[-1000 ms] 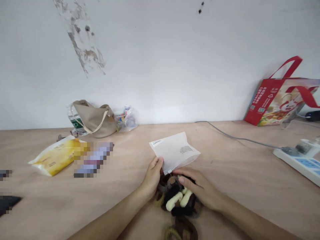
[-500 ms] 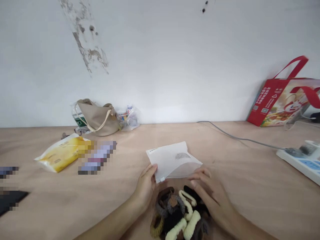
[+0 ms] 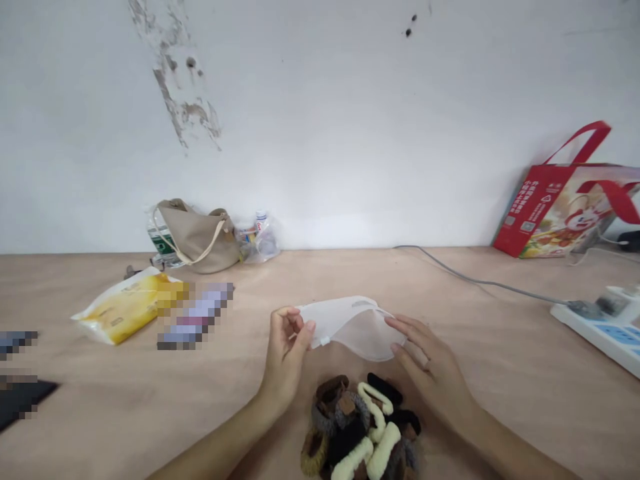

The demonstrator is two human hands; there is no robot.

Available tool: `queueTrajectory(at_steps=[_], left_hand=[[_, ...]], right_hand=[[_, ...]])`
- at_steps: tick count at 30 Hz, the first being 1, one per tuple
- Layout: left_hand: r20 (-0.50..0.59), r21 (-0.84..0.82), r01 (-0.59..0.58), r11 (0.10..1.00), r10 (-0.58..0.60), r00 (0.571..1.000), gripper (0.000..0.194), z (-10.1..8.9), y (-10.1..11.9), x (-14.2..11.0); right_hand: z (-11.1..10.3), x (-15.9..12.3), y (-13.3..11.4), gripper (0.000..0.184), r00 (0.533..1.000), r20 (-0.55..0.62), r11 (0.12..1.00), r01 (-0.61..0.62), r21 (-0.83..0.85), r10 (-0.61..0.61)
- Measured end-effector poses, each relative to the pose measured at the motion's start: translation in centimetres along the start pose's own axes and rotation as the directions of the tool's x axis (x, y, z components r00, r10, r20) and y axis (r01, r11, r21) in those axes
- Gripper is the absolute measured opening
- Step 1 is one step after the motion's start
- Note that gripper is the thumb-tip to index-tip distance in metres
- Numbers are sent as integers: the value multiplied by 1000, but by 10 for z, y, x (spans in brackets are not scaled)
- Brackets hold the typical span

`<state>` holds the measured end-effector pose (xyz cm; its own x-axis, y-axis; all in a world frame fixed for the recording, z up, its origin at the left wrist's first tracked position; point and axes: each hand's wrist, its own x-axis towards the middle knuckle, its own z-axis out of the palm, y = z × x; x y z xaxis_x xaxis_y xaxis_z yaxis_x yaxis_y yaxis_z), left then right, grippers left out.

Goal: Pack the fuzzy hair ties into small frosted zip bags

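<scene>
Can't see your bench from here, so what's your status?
Left hand pinching edge of frosted plastic pouch. Right hand open, fingers at pouch's other side. Pile of fabric hair ties just below.

The pile of hair ties point(image 3: 357, 430) runs off the bottom edge, and the pixelated item point(image 3: 195, 316) is unreadable.

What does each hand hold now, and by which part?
The left hand pinches a frosted white zip pouch by its left corner; the open right hand seems to hold nothing.

Bright, even light (faint soft shadows), with slightly bowed edges.
</scene>
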<state>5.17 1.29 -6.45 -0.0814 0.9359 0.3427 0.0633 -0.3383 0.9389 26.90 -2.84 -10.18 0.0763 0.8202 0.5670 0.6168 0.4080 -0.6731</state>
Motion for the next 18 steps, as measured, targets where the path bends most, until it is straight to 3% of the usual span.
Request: queueTrajectory(at_steps=[1,3,6,10,12,13,15,18], left_hand=[[25,72,-145,987,144,989,22,-1,1,-2],[100,203,-409,890,396,913,18,-5,2,-5],[222,302,-695,652,661,717,17,-13,2,-5],[440,283,-908,309,800,409,27,-21,4,0],[540,242,-951,193,788,297,31,-21,7,2],[575,229,-960,159,774,265,30,-21,9,3],[610,229,-965,129,754,245,21,-19,10,4],[607,283,-946,158,734,304,20,-17,8,6]], right_hand=[[0,0,-2,35,1000,-14,1000,4,-11,-5],[-1,-1,-6,39,999,-36,999,11,-39,-12],[-2,-1,-11,44,998,-52,996,22,-87,-27],[-4,1,-12,44,997,-50,992,47,-118,-53],[-5,2,-12,44,997,-50,993,49,-111,-55],[-5,2,-12,43,997,-53,993,49,-107,-55],[-5,2,-12,42,997,-53,994,49,-99,-55],[-6,2,-13,41,997,-14,993,68,-94,-70]])
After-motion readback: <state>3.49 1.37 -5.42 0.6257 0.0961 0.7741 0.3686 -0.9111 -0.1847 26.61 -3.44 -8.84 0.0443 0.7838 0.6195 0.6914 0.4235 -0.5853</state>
